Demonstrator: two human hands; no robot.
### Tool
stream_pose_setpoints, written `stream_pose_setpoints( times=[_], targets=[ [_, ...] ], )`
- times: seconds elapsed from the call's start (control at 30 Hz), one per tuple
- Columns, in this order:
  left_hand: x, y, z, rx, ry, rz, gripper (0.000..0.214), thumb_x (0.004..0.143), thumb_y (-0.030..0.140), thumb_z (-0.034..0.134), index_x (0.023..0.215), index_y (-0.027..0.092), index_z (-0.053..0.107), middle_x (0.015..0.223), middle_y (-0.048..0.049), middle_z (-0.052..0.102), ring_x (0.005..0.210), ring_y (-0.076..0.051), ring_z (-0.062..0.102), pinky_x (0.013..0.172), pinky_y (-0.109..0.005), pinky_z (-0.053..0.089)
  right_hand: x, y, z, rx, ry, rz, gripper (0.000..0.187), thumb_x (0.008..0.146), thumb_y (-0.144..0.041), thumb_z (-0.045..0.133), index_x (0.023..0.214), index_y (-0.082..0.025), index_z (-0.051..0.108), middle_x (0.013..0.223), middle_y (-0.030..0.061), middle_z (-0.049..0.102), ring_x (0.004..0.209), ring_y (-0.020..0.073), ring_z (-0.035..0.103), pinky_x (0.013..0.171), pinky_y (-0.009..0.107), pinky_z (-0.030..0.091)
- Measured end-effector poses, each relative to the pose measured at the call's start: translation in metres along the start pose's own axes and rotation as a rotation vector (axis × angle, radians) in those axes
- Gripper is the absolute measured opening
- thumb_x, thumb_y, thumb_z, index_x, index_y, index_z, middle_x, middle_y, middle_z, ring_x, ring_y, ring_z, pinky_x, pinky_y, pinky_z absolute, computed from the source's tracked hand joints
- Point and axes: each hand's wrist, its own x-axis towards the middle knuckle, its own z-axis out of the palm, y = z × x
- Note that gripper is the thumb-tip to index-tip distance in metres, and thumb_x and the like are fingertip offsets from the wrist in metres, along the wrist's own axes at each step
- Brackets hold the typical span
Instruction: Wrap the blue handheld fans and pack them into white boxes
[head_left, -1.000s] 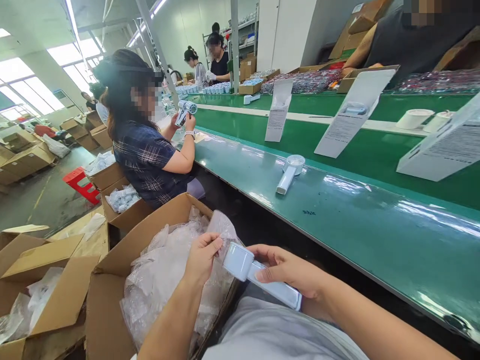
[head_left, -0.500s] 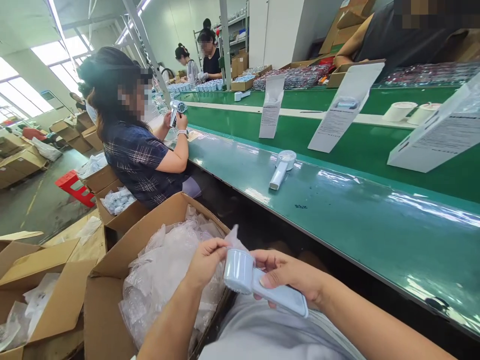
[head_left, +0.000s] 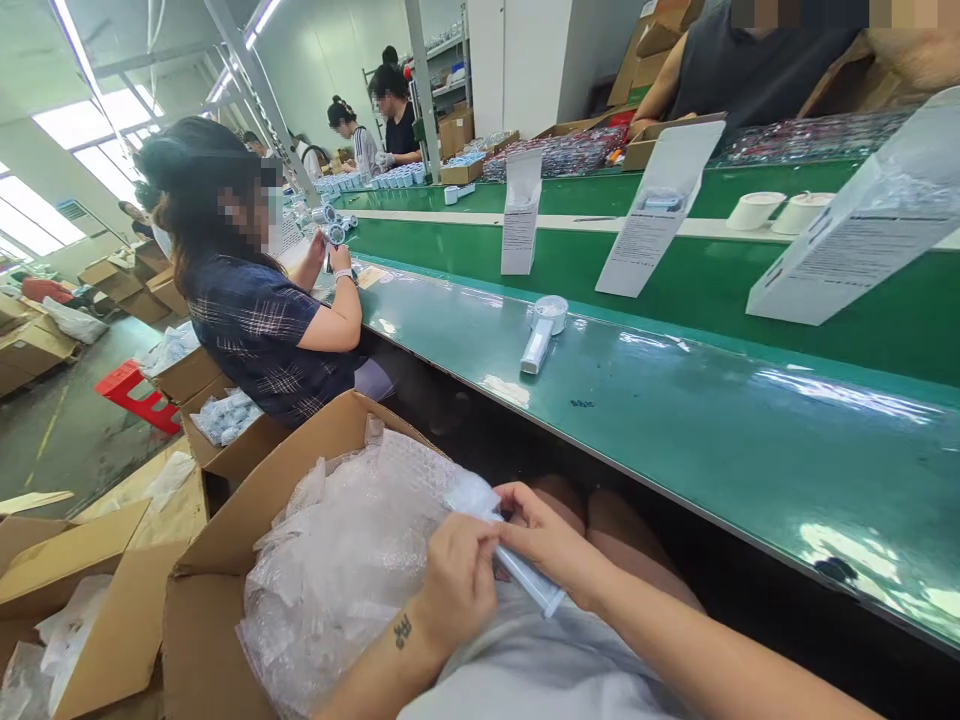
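Observation:
A light blue handheld fan (head_left: 531, 578) lies between my hands above my lap, its handle pointing down to the right. A clear bubble wrap bag (head_left: 424, 468) covers its head end. My left hand (head_left: 461, 570) is closed, with fingertips pinching the bag's edge beside the fan. My right hand (head_left: 544, 530) curls over the fan from the other side, thumb and fingers closed around it near the bag's mouth. Partly hidden by my fingers is the place where bag and handle meet. Another fan (head_left: 545, 330) rests on the green table ahead.
At my left stands a cardboard box (head_left: 206, 640) heaped with bubble wrap bags (head_left: 337, 580). Along the green conveyor belt (head_left: 562, 250) stand several white boxes (head_left: 521, 215). A co-worker (head_left: 247, 320) sits to the left, handling a fan. A red stool (head_left: 139, 395) is beyond.
The fan's head has gone into the bubble wrap bag. My left hand has moved right and down, close to my right hand. The view has shifted slightly.

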Motion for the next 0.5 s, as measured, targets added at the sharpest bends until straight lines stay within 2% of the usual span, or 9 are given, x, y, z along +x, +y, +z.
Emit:
stream_pose_setpoints(
  times=[0.07,0.1,0.2,0.27,0.33,0.37,0.43,0.5],
  targets=[
    [0.005,0.006,0.001,-0.027,0.064,-0.111,0.015,0.091,0.012,0.041,0.093,0.018,0.055,0.081,-0.0056,0.062,0.075,-0.017,0.058,0.067,-0.029,0.045,0.000,0.004,0.001,-0.011,-0.031,0.099,0.038,0.068,-0.040,0.077,0.085,-0.024,0.047,0.074,-0.0028,0.060,0.060,0.0146,0.060,0.054,0.031,0.053],
    [0.007,0.008,0.000,-0.047,0.044,-0.111,0.015,0.091,0.013,0.041,0.094,0.019,0.054,0.083,-0.0059,0.062,0.076,-0.017,0.058,0.068,-0.029,0.044,-0.001,0.005,0.000,-0.001,-0.043,0.143,0.036,0.069,-0.040,0.075,0.080,-0.023,0.046,0.068,-0.0031,0.059,0.058,0.0153,0.059,0.053,0.031,0.052],
    [0.010,0.014,-0.001,-0.142,-0.117,-0.095,0.011,0.091,0.016,0.043,0.095,0.019,0.053,0.086,-0.0055,0.061,0.078,-0.017,0.057,0.070,-0.029,0.043,-0.008,0.009,-0.009,0.030,-0.051,0.210,0.030,0.070,-0.037,0.071,0.068,-0.023,0.045,0.057,-0.0029,0.056,0.053,0.0145,0.057,0.051,0.029,0.048],
    [0.010,0.016,-0.001,-0.228,-0.152,-0.242,0.007,0.092,0.018,0.044,0.095,0.019,0.049,0.085,-0.0038,0.058,0.075,-0.016,0.054,0.068,-0.028,0.042,-0.017,0.005,-0.016,-0.067,-0.024,0.252,0.025,0.071,-0.036,0.069,0.066,-0.022,0.049,0.055,-0.0029,0.056,0.049,0.0122,0.055,0.047,0.025,0.045],
    [0.012,0.019,-0.004,-0.333,-0.177,-0.407,0.002,0.093,0.021,0.044,0.093,0.020,0.046,0.081,-0.0012,0.053,0.071,-0.013,0.050,0.065,-0.026,0.041,-0.030,-0.010,-0.020,-0.309,-0.002,0.279,0.020,0.072,-0.033,0.067,0.065,-0.021,0.052,0.053,-0.0027,0.056,0.045,0.0113,0.053,0.043,0.023,0.041],
    [0.015,0.022,-0.007,-0.398,-0.201,-0.446,0.002,0.093,0.022,0.044,0.092,0.020,0.045,0.079,0.0002,0.050,0.069,-0.012,0.048,0.063,-0.025,0.039,-0.039,-0.023,-0.021,-0.443,0.003,0.266,0.020,0.073,-0.031,0.067,0.064,-0.021,0.053,0.052,-0.0024,0.056,0.044,0.0112,0.053,0.042,0.022,0.041],
    [0.024,0.029,-0.014,-0.536,-0.194,-0.446,0.006,0.093,0.024,0.046,0.088,0.021,0.043,0.077,0.0019,0.046,0.067,-0.011,0.044,0.061,-0.023,0.038,-0.059,-0.054,-0.025,-0.619,-0.021,0.194,0.020,0.073,-0.027,0.065,0.060,-0.020,0.052,0.051,-0.0011,0.057,0.045,0.0115,0.055,0.041,0.021,0.040],
    [0.040,0.038,-0.022,-0.671,-0.069,-0.376,0.013,0.093,0.027,0.050,0.086,0.022,0.040,0.077,0.0024,0.046,0.068,-0.010,0.044,0.062,-0.022,0.038,-0.078,-0.082,-0.033,-0.598,-0.088,0.129,0.022,0.073,-0.027,0.066,0.058,-0.019,0.052,0.053,-0.0008,0.057,0.044,0.0096,0.052,0.041,0.020,0.036]
  ],
)
